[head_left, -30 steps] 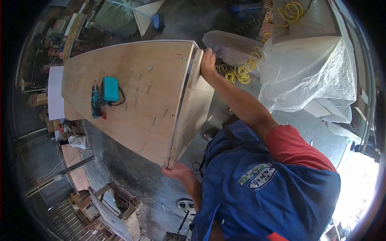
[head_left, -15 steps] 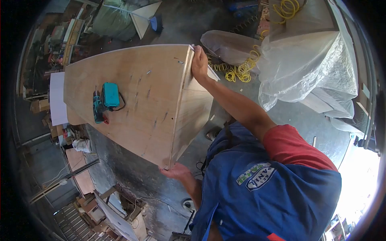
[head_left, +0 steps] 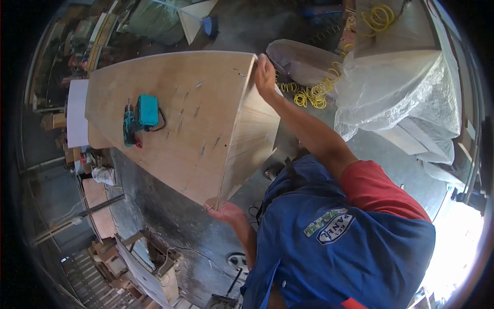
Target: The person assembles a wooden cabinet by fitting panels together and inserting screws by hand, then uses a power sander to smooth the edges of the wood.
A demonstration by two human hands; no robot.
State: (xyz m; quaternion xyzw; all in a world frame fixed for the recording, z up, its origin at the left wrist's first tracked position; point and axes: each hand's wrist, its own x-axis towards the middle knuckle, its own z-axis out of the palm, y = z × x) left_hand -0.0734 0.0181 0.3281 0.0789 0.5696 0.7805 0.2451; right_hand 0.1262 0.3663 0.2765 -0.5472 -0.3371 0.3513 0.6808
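Observation:
A large tapered plywood panel [head_left: 154, 77] lies in front of me, with a wooden side face [head_left: 252, 131] dropping from its near edge. My right hand [head_left: 265, 76] holds the far right corner, its palm against the edge; some fingertips are hidden behind it. At the lower corner, my left hand [head_left: 226, 212] cups the panel from beneath, with the thumb by the edge. A teal cordless drill [head_left: 147, 110] rests on its side on the plywood. Several loose screws [head_left: 197, 111] are scattered over the surface.
Plastic sheeting [head_left: 396, 98] drapes a large object on the right. A coiled yellow hose [head_left: 310, 98] lies on the floor beyond my right arm. Shelves with clutter [head_left: 82, 46] stand at upper left. Offcuts and boards [head_left: 141, 268] lean at lower left, near a cable on the floor.
The whole view has shifted slightly, so the panel, drill and surroundings sit a little higher. My right hand looks flatter against the corner. Both hands stay at the panel's near edge.

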